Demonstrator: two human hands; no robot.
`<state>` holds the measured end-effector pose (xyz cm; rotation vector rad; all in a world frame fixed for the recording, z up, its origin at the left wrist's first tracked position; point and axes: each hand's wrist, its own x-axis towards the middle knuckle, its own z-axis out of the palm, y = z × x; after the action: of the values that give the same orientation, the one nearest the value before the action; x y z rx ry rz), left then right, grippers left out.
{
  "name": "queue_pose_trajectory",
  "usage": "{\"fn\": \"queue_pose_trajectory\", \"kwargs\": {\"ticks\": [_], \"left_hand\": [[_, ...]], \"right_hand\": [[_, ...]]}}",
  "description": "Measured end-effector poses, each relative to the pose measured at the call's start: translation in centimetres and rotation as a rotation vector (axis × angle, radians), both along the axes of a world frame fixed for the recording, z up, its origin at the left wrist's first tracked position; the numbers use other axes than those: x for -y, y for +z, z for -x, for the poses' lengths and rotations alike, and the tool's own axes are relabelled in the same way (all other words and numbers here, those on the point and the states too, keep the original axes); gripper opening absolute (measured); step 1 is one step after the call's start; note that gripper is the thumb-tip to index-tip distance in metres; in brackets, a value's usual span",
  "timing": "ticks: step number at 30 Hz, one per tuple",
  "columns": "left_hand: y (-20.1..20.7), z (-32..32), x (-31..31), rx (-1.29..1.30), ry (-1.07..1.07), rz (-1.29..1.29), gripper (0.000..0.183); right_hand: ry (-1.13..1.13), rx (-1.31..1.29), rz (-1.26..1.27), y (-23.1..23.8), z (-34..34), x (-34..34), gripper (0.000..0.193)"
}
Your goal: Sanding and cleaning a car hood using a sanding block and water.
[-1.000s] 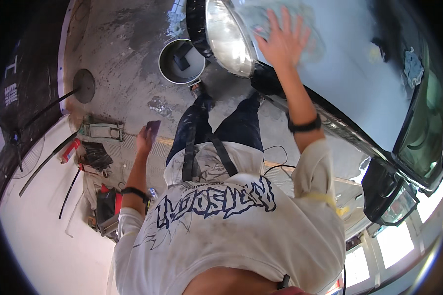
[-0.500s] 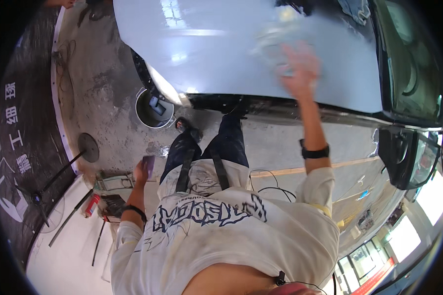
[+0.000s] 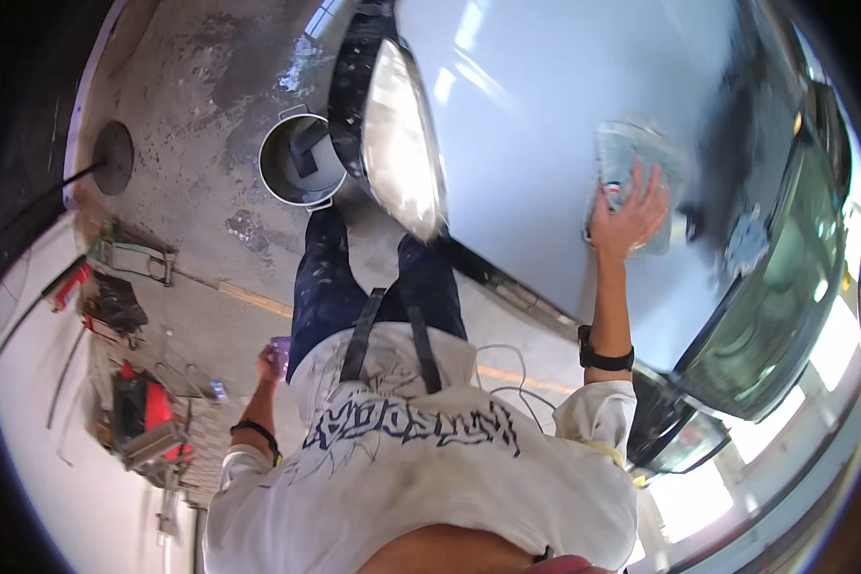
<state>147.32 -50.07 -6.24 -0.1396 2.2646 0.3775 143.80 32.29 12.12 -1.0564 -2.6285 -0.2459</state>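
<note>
My right hand [image 3: 631,215] lies flat with fingers spread on a grey-green cloth [image 3: 636,143], pressing it against the pale silver-blue car hood [image 3: 526,182]. Down by my left thigh, my left hand [image 3: 266,368] is closed round a small purple, flat-looking piece [image 3: 279,354]. What kind of thing that is cannot be made out. A second, light blue cloth [image 3: 747,241] sits crumpled near the windshield.
The headlight [image 3: 402,143] and the hood's edge are close before my legs. A two-handled metal pot [image 3: 274,167] with dark blocks inside stands on the floor. Cables [image 3: 521,371] trail beside me. A side mirror [image 3: 687,442] juts out right; red and black gear [image 3: 148,407] is left.
The view has turned, so hood and pot sit differently. My right hand, blurred before, is now sharp on the cloth, nearer the windshield side. My left hand still holds the purple piece.
</note>
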Motion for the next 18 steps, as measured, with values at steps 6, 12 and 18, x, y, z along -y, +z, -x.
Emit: {"fn": "queue_pose_trajectory", "kwargs": {"ticks": [6, 12, 18], "left_hand": [[-0.5, 8.4, -6.3, -0.020, 0.500, -0.245, 0.047], [-1.9, 12.8, -11.0, -0.159, 0.217, -0.211, 0.060], [-1.3, 12.1, -10.0, -0.265, 0.256, -0.142, 0.059]], "right_hand": [[0.447, 0.114, -0.054, -1.5, 22.3, 0.7, 0.065], [0.501, 0.419, -0.028, -2.0, 36.3, 3.1, 0.062], [0.799, 0.357, -0.051, -3.8, 25.8, 7.2, 0.063]]}}
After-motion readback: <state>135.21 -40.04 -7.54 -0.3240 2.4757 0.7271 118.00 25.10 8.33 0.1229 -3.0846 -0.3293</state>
